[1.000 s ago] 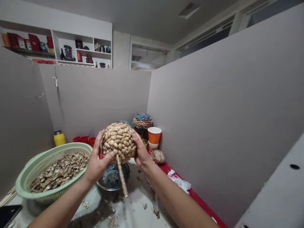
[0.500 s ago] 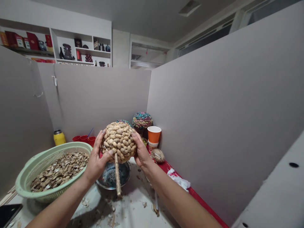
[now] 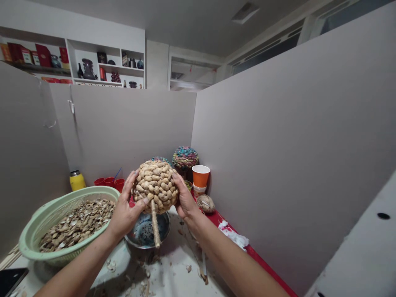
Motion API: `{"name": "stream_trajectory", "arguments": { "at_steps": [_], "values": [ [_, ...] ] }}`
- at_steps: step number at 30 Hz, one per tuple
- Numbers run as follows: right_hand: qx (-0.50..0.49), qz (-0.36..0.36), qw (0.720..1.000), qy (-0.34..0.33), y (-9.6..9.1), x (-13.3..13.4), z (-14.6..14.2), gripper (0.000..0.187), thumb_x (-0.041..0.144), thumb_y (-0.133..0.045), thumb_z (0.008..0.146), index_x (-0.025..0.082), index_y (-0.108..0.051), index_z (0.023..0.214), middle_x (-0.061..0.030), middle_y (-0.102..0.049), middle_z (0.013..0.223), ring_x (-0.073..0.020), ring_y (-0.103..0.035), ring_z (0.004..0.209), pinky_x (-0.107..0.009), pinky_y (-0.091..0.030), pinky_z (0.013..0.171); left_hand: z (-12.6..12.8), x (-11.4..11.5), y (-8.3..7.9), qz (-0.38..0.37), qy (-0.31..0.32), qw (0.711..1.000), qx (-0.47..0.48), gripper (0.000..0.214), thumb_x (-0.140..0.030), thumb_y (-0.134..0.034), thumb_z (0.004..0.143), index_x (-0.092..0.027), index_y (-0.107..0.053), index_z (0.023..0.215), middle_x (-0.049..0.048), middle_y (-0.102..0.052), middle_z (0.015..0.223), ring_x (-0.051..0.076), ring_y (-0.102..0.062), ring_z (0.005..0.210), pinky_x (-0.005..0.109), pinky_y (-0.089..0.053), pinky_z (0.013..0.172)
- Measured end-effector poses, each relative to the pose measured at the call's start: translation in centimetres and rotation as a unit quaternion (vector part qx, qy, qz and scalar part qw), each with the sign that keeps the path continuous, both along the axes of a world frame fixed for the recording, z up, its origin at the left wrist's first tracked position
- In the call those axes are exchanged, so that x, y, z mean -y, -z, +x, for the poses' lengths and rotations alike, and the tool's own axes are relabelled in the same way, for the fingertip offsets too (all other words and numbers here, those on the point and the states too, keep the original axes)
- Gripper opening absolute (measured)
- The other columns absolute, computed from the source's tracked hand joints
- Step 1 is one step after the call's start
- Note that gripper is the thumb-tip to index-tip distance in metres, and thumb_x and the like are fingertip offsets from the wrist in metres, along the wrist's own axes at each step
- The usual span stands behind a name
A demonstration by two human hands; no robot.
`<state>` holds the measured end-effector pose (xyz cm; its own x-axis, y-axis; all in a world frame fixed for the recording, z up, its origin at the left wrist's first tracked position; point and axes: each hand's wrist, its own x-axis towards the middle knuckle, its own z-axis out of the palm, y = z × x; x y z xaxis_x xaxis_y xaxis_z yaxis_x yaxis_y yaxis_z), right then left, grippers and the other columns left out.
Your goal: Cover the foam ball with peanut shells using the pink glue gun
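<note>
Between my two hands is a ball covered in peanut shells (image 3: 156, 185), with a twine-wrapped stick (image 3: 155, 227) coming out of its underside toward me. My left hand (image 3: 125, 210) grips the ball's left side, its thumb near the base of the stick. My right hand (image 3: 185, 198) is wrapped round the right side; some of its fingers are hidden behind the ball. Below the ball stands a metal bowl (image 3: 145, 233) stained dark blue inside. Beside my left forearm is a green plastic basket (image 3: 31, 243) full of loose shells (image 3: 77, 225).
Painted shell ball (image 3: 185, 158), orange paper cup (image 3: 201, 177) and twine ball (image 3: 205, 203) stand at the back right. Red cups (image 3: 109, 182) and a yellow bottle (image 3: 77, 180) are behind the basket. Shell scraps litter the white table (image 3: 176, 264); grey partitions (image 3: 130, 119) enclose it.
The ball has turned slightly in my hands, so the stick's lower end has swung a little to the right and up. Both hands keep their hold.
</note>
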<state>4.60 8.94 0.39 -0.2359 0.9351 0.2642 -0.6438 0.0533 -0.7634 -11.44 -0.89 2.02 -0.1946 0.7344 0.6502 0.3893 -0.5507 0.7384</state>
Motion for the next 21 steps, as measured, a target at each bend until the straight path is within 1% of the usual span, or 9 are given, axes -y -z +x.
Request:
{"name": "stream_trajectory", "arguments": {
  "at_steps": [3,5,10,14,17,21],
  "values": [
    [0.004,0.003,1.0,0.001,0.05,-0.07,0.02,0.06,0.053,-0.077,0.074,0.031,-0.059,0.127,0.0008,-0.066,0.13,-0.0246,-0.057,0.126,-0.043,-0.044,0.109,-0.03,0.01,-0.01,-0.011,0.004,0.999,-0.036,0.076,-0.041,-0.067,0.08,-0.025,-0.04,0.149,0.0107,-0.037,0.159,0.033,-0.031,0.146,0.053,-0.021,0.121],
    [0.006,0.005,1.0,-0.001,0.02,-0.01,0.03,0.06,0.054,-0.077,0.074,0.031,-0.059,0.126,0.0007,-0.066,0.13,-0.025,-0.058,0.125,-0.044,-0.044,0.109,0.02,0.03,-0.05,-0.012,-0.003,0.999,-0.042,0.075,-0.041,-0.066,0.081,-0.024,-0.039,0.149,0.0111,-0.038,0.158,0.033,-0.031,0.146,0.052,-0.021,0.121],
    [0.006,0.004,1.0,-0.007,-0.07,0.24,0.08,0.06,0.054,-0.077,0.074,0.032,-0.059,0.127,0.0016,-0.066,0.13,-0.0245,-0.061,0.121,-0.043,-0.046,0.106,0.15,0.1,0.04,-0.012,-0.002,1.0,-0.027,0.075,-0.042,-0.067,0.08,-0.027,-0.041,0.148,0.0085,-0.038,0.158,0.032,-0.028,0.148,0.05,-0.018,0.122],
    [0.006,-0.006,1.0,-0.003,-0.11,0.31,0.13,0.063,0.054,-0.078,0.073,0.032,-0.058,0.129,0.0015,-0.066,0.13,-0.0248,-0.058,0.125,-0.042,-0.045,0.108,-0.01,0.01,0.45,-0.013,0.021,0.999,-0.02,0.073,-0.045,-0.062,0.084,-0.027,-0.037,0.151,0.008,-0.033,0.161,0.032,-0.023,0.15,0.05,-0.016,0.122],
    [0.005,-0.008,1.0,-0.002,-0.09,0.31,0.18,0.063,0.053,-0.077,0.073,0.032,-0.058,0.129,0.0014,-0.068,0.127,-0.0251,-0.059,0.123,-0.043,-0.045,0.107,-0.19,-0.2,0.74,-0.016,0.031,0.999,-0.023,0.073,-0.044,-0.061,0.085,-0.026,-0.035,0.152,0.0089,-0.031,0.162,0.032,-0.024,0.149,0.052,-0.017,0.122],
    [-0.001,-0.003,1.0,-0.001,0.0,0.36,0.23,0.06,0.051,-0.077,0.075,0.033,-0.058,0.129,0.0016,-0.068,0.126,-0.0249,-0.062,0.12,-0.043,-0.047,0.105,-0.21,-0.35,0.8,-0.016,0.027,0.999,-0.025,0.076,-0.042,-0.064,0.082,-0.027,-0.036,0.151,0.0089,-0.031,0.162,0.033,-0.024,0.149,0.052,-0.016,0.122]
  ]
}}
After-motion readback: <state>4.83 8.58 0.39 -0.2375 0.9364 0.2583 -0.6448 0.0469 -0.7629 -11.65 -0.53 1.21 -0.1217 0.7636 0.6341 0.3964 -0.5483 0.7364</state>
